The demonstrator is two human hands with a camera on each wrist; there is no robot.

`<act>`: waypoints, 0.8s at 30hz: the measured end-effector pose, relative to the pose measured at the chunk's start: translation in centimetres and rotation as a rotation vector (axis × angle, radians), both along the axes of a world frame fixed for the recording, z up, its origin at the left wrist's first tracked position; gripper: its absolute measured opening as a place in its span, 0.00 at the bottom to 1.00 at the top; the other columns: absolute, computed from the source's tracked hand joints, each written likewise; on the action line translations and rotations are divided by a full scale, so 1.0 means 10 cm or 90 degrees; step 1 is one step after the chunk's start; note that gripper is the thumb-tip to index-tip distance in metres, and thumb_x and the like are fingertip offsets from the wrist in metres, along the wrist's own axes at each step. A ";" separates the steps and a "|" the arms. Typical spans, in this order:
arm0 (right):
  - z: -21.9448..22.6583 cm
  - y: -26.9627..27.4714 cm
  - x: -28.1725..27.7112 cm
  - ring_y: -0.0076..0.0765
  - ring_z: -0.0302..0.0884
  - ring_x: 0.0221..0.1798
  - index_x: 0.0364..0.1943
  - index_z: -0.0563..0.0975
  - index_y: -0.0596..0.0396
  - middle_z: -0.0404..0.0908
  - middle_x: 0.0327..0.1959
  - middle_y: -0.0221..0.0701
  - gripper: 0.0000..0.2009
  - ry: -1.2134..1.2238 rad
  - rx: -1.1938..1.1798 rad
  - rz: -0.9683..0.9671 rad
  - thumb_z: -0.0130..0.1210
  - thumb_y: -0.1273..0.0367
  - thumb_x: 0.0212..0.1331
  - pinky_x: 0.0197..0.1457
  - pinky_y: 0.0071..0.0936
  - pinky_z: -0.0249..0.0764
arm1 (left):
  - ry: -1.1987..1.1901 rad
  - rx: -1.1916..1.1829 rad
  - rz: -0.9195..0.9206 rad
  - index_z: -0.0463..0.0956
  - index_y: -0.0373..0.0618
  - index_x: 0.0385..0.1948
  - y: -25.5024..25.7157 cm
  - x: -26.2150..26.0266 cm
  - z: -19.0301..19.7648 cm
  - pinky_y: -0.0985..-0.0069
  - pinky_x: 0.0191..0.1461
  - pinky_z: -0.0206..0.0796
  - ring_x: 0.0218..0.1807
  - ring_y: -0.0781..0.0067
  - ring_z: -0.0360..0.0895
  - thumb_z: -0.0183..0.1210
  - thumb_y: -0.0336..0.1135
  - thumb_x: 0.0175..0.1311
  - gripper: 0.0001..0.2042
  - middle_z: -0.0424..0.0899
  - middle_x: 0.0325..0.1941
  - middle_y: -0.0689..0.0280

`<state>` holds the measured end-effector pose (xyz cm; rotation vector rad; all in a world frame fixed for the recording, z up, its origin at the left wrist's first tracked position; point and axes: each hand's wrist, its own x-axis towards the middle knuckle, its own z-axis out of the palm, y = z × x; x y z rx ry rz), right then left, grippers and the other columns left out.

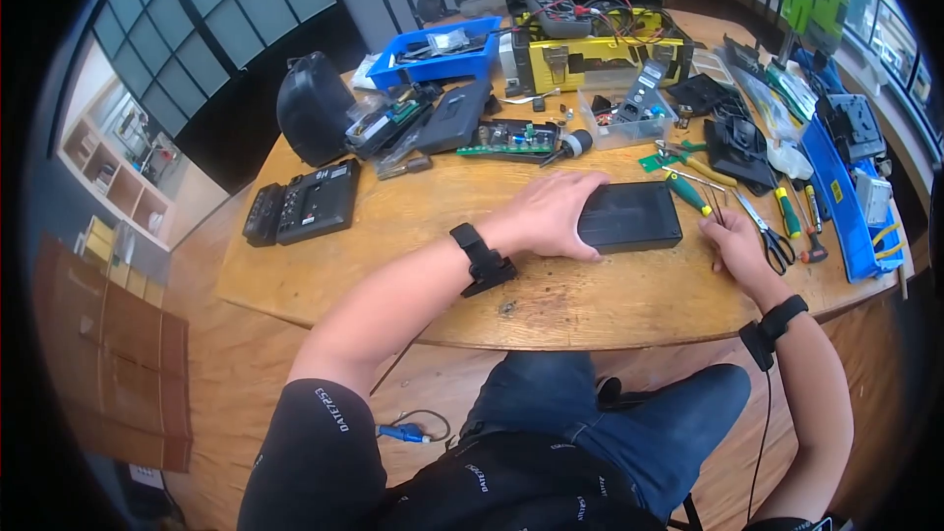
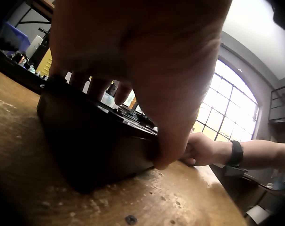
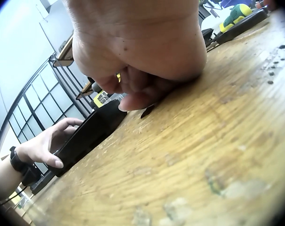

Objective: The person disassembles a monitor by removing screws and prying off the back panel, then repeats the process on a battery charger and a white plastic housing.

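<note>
My left hand (image 1: 559,214) grips the left end of a flat black rectangular case (image 1: 631,215) lying on the wooden table. In the left wrist view the thumb presses the near side of the black case (image 2: 97,146), and the fingers reach over its far edge. To the right of the case, my right hand (image 1: 739,244) rests low at the tabletop with curled fingers. It pinches thin dark tweezers (image 1: 717,203), whose slim prongs stick out past the fingertips; the palm hides most of them in the right wrist view. A green-and-yellow screwdriver (image 1: 688,194) lies between the case and this hand.
Scissors (image 1: 770,234), pliers (image 1: 703,165) and more screwdrivers lie on the right, before a blue tray (image 1: 854,199). Behind stand a yellow-black toolbox (image 1: 600,64), a clear parts box (image 1: 629,128) and a circuit board (image 1: 506,140). A black device (image 1: 317,202) sits at left.
</note>
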<state>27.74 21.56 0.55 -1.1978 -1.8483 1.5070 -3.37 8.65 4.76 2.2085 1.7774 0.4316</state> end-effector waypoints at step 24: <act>0.00 0.00 -0.01 0.15 0.65 0.20 0.34 0.77 0.51 0.67 0.22 0.17 0.09 0.000 -0.017 -0.004 0.60 0.64 0.72 0.19 0.18 0.67 | 0.079 -0.039 0.542 0.67 0.42 0.69 -1.93 -1.61 0.26 0.60 0.71 0.69 0.64 0.45 0.81 0.80 0.54 0.44 0.48 0.85 0.59 0.45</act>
